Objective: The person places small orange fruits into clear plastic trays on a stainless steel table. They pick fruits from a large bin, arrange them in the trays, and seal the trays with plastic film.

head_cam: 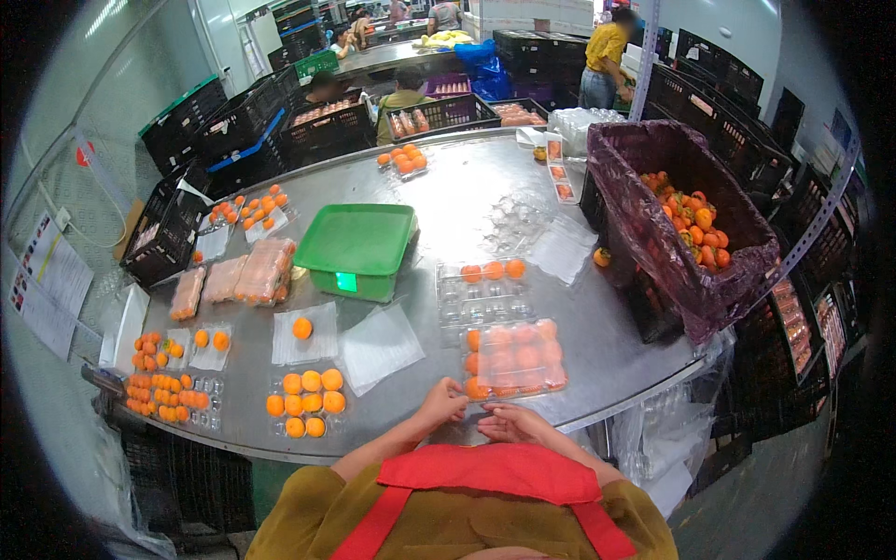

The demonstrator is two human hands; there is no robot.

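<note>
Right before me a clear plastic fruit pack (514, 360) holds orange persimmons, with a translucent sheet (514, 355) over most of them. At its near left corner is my left hand (444, 402), fingers curled; whether they grip the pack's edge is hard to see. My right hand (514, 423) is just below the pack's near edge, palm turned partly up, with nothing visible in it. Beyond the pack lies an open clear tray (483, 308) with three persimmons (493, 270) in its far row. White liner sheets (381, 346) rest to the left.
A green box (357, 245) with a lit panel stands mid-table. On the right, a crate lined with purple plastic (609, 150) holds loose persimmons (689, 217). Filled trays (306, 402) and wrapped packs (266, 271) occupy the left. Black crates (325, 133) and several people are beyond the metal table (448, 175).
</note>
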